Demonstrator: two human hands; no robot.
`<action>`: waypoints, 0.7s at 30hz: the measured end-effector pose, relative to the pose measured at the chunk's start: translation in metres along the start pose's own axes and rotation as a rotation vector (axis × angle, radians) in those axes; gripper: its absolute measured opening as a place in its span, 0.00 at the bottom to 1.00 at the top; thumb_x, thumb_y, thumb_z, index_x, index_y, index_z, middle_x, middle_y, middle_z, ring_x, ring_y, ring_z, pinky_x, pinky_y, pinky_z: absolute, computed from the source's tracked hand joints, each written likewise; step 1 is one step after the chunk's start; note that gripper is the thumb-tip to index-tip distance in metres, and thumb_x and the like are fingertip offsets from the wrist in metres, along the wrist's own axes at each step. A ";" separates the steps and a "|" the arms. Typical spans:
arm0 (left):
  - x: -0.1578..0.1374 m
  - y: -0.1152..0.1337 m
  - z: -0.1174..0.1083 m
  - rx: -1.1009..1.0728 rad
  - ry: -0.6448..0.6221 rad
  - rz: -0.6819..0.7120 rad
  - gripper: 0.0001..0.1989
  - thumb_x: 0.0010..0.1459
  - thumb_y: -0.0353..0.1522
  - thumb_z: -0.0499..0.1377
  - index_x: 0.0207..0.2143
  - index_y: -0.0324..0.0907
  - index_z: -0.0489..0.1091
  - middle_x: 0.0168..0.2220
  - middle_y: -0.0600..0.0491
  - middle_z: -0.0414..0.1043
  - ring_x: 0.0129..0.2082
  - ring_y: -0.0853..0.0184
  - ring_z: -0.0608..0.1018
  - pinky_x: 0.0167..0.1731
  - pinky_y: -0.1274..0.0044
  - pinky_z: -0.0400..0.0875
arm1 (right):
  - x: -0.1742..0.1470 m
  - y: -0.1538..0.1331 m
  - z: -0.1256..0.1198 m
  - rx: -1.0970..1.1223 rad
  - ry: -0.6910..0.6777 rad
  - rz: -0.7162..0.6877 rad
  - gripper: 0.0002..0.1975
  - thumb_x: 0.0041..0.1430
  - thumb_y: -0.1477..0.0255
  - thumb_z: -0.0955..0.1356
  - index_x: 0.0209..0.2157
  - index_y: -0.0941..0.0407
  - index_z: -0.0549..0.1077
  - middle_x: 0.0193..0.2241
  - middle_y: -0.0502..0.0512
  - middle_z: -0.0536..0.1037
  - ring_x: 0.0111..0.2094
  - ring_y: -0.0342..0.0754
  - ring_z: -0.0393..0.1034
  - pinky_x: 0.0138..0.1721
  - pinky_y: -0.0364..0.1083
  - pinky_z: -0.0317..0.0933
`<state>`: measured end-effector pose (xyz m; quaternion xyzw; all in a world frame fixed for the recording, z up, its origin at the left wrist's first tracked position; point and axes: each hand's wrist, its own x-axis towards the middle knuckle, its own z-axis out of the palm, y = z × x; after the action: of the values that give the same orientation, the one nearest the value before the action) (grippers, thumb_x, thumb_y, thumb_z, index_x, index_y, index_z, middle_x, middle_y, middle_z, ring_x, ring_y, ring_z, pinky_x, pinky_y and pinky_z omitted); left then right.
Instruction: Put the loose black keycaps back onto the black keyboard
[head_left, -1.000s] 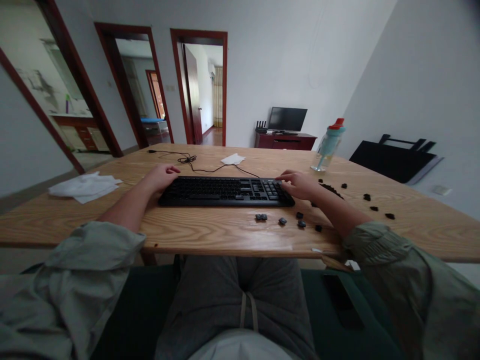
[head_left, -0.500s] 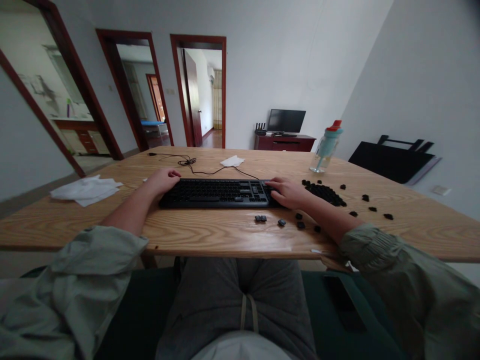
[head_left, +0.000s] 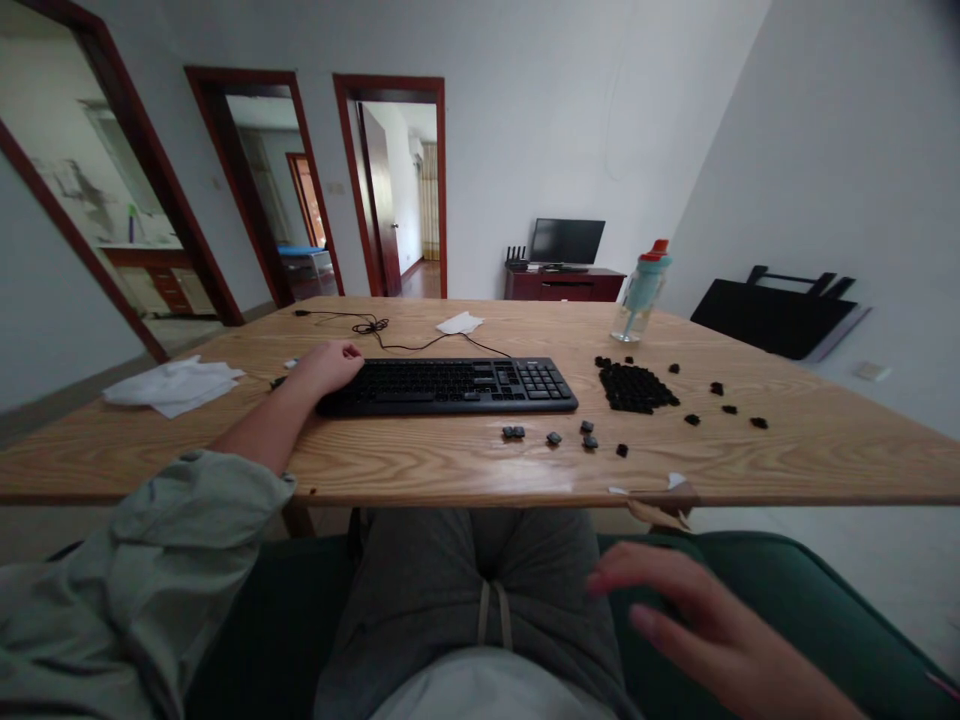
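Left hand [head_left: 324,365] loosely curled, rested on left end of black plastic keyboard [head_left: 457,385], frame centre; right hand [head_left: 701,630] open, empty, lower right.

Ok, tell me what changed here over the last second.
The right hand left the keyboard's right end and dropped below the table edge, open above the lap. The left hand stayed at the keyboard's left end; keyboard, loose keycaps and bottle kept their places.

Matt black plastic keyboard [head_left: 450,385] on a smooth, grained wooden table [head_left: 465,460].
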<state>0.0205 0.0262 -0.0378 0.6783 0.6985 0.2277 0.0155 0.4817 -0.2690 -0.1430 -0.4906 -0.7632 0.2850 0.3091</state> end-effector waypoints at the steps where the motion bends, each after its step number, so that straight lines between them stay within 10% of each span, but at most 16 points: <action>1: -0.001 0.003 -0.002 0.004 -0.008 -0.002 0.12 0.48 0.35 0.58 0.35 0.43 0.76 0.38 0.45 0.80 0.40 0.52 0.80 0.40 0.69 0.72 | -0.012 0.024 0.029 0.011 -0.034 0.127 0.19 0.63 0.56 0.65 0.52 0.42 0.78 0.56 0.55 0.76 0.59 0.60 0.68 0.61 0.59 0.63; 5: -0.038 0.021 -0.021 -0.021 0.115 0.188 0.17 0.51 0.38 0.57 0.41 0.42 0.76 0.50 0.42 0.76 0.53 0.48 0.76 0.55 0.62 0.70 | -0.029 0.129 0.144 -0.103 0.132 0.558 0.43 0.53 0.50 0.68 0.67 0.55 0.64 0.70 0.65 0.54 0.69 0.68 0.50 0.66 0.63 0.51; 8: -0.117 0.023 -0.021 -0.191 0.288 0.394 0.21 0.56 0.41 0.54 0.51 0.50 0.75 0.60 0.50 0.70 0.61 0.53 0.71 0.63 0.61 0.64 | -0.031 0.179 0.193 -0.141 0.305 0.531 0.43 0.54 0.51 0.67 0.68 0.57 0.62 0.73 0.65 0.44 0.71 0.67 0.41 0.69 0.61 0.45; 12: -0.250 -0.005 0.042 -0.220 0.101 0.349 0.26 0.52 0.47 0.51 0.55 0.74 0.70 0.45 0.54 0.80 0.55 0.52 0.76 0.59 0.58 0.68 | -0.035 0.188 0.205 -0.116 0.375 0.491 0.38 0.58 0.52 0.67 0.67 0.48 0.61 0.73 0.58 0.45 0.71 0.64 0.42 0.68 0.64 0.45; 15: -0.317 -0.027 0.118 -0.087 -0.191 0.211 0.28 0.54 0.48 0.50 0.56 0.64 0.73 0.56 0.52 0.75 0.62 0.55 0.71 0.66 0.65 0.61 | -0.036 0.179 0.202 -0.107 0.421 0.470 0.36 0.61 0.52 0.64 0.67 0.50 0.61 0.73 0.58 0.43 0.72 0.62 0.41 0.69 0.62 0.43; 21: -0.341 -0.022 0.193 0.155 -0.517 -0.077 0.46 0.53 0.49 0.59 0.71 0.42 0.52 0.74 0.45 0.37 0.73 0.49 0.40 0.71 0.63 0.46 | -0.037 0.182 0.201 -0.059 0.398 0.465 0.33 0.60 0.53 0.65 0.65 0.48 0.66 0.73 0.56 0.44 0.72 0.63 0.42 0.68 0.62 0.45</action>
<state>0.0910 -0.2418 -0.3162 0.6860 0.7119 -0.0080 0.1501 0.4467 -0.2648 -0.4142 -0.7071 -0.5628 0.2241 0.3649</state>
